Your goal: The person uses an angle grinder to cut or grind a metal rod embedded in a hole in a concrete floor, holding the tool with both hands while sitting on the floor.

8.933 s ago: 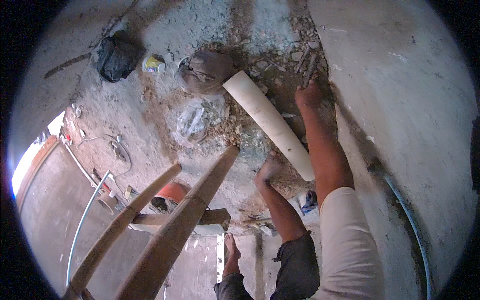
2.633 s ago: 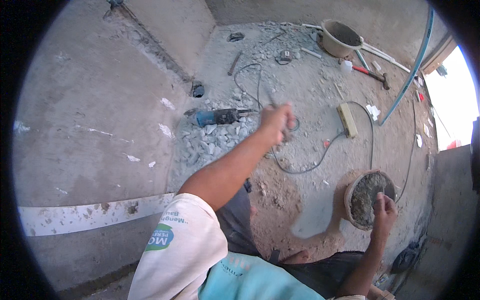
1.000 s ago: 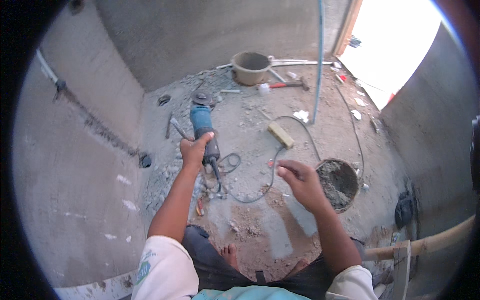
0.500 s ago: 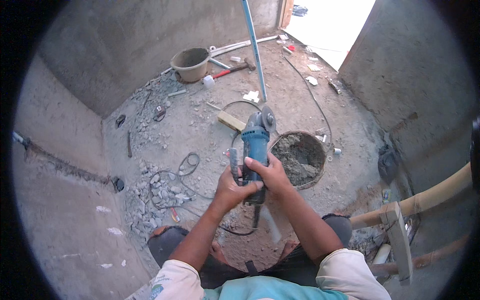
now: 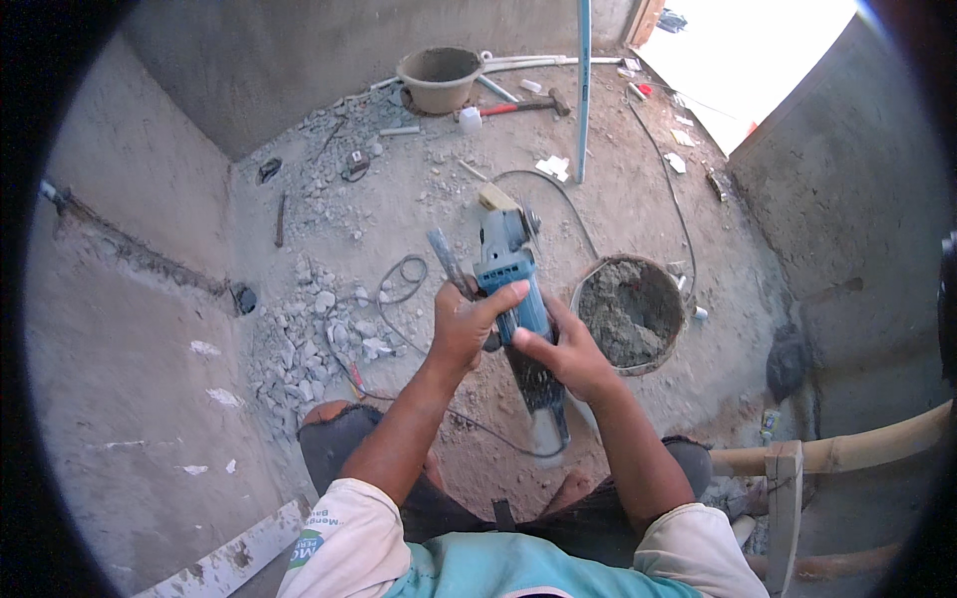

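Observation:
A blue angle grinder (image 5: 518,284) is held in front of me, its cutting disc (image 5: 532,225) at the far end and its black rear end toward me. My left hand (image 5: 464,324) is closed around a narrow grey bar (image 5: 449,257), its thumb laid on the grinder's body. I cannot make out what kind of bar it is. On the other side, my right hand (image 5: 573,351) grips the grinder, thumb across its casing. A dark power cord (image 5: 493,444) runs from its rear over the ground to the left.
Wet mortar fills a round container (image 5: 681,344) right of the grinder. Broken rubble (image 5: 309,329) lies left. Behind are a beige tub (image 5: 439,97), a red-handled hammer (image 5: 508,107) and an upright blue pipe (image 5: 584,110). A bamboo pole (image 5: 847,444) crosses at right.
The grinder has tilted, its rear swinging to the right, and the grey bar now leans left. My left thumb has moved up the casing. The view has shifted, so the room appears farther right.

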A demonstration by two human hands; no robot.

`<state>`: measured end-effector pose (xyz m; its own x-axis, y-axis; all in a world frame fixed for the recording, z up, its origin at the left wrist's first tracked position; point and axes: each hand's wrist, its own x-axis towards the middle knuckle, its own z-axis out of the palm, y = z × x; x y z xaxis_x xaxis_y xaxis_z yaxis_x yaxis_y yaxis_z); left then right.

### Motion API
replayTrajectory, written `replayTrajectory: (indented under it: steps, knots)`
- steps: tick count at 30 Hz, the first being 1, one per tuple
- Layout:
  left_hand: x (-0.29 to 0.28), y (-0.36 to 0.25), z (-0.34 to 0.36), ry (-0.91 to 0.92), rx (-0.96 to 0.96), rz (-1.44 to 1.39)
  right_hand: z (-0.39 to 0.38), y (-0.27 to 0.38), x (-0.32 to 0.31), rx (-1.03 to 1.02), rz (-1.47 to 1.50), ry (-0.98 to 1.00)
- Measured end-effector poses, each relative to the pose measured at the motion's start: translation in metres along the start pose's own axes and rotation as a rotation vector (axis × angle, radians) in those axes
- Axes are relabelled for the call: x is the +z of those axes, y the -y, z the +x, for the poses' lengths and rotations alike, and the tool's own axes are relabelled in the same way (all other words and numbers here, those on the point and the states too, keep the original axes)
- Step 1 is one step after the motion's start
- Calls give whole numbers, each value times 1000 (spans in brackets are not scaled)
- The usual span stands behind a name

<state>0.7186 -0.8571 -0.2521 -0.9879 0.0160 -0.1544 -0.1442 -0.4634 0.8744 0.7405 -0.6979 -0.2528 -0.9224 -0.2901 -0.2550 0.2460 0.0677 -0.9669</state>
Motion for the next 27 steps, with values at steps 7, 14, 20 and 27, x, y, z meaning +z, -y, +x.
replayTrajectory:
  steps: [7, 14, 20, 27]
  knots:
    - [-5, -8, 1, -35, 199, 285, -7, 5, 28, -197, -514, -203]
    - [-4, -33, -7, -91, 22, 268, -2, 11, 12, -154, -58, -177]
    - [8, -9, -37, 124, -173, 389, 5, 12, -28, -137, 235, -306]
    - [35, 13, -50, 140, -262, 258, 3, 14, -46, -231, 342, -411]
